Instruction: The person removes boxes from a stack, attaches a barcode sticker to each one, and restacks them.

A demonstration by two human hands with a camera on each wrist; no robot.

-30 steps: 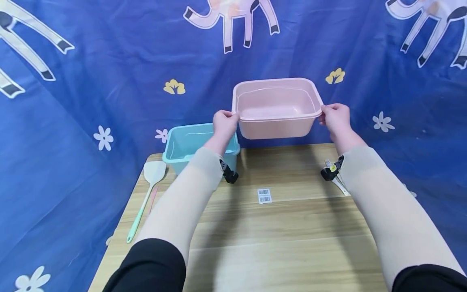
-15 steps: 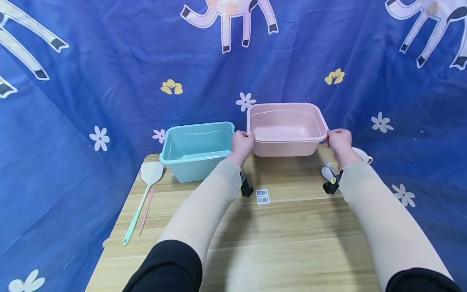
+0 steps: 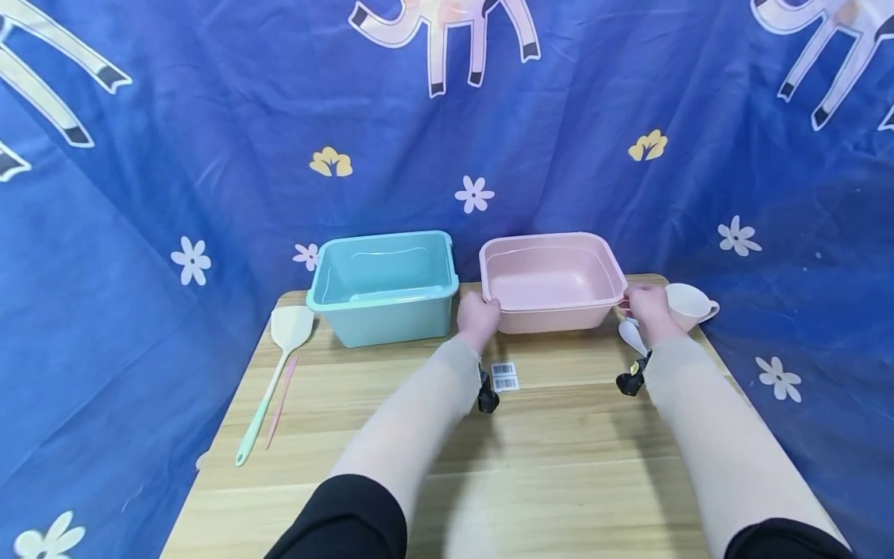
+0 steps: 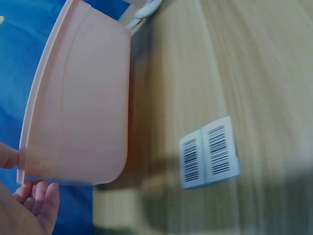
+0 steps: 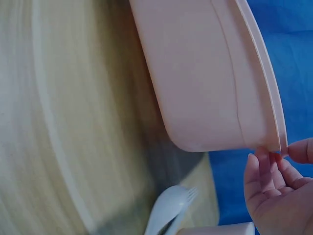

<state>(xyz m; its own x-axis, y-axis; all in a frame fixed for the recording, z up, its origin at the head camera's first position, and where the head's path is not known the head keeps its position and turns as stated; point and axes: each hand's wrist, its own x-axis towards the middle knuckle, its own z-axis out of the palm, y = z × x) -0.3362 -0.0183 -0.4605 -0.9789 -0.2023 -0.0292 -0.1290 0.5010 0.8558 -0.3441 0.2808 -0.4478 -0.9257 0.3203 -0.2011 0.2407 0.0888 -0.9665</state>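
Observation:
A pink plastic basin (image 3: 552,321) is held level at the back of the table, right of centre. My left hand (image 3: 478,320) pinches its rim at the left end; in the left wrist view, the thumb and curled fingers (image 4: 41,203) meet at that rim. At the other end my right hand (image 3: 648,309) pinches the rim, thumb on one side and fingertips (image 5: 266,169) on the other. Whether the basin's base touches the table cannot be told. Close by the right hand lie a white spoon (image 3: 632,337) and a fork (image 5: 191,195), partly hidden.
A teal basin (image 3: 384,320) stands left of the pink one. Further left lie a white spatula (image 3: 292,326) with a green handle and a thin pink stick (image 3: 281,404). A white cup (image 3: 687,304) sits at the right edge. A barcode label (image 3: 504,376) is on the wooden table (image 3: 559,466).
Both hands have lowered the pink basin from in front of the blue backdrop to the table's back edge, shifting it slightly right. The cup and spoon have come into view beside the right hand.

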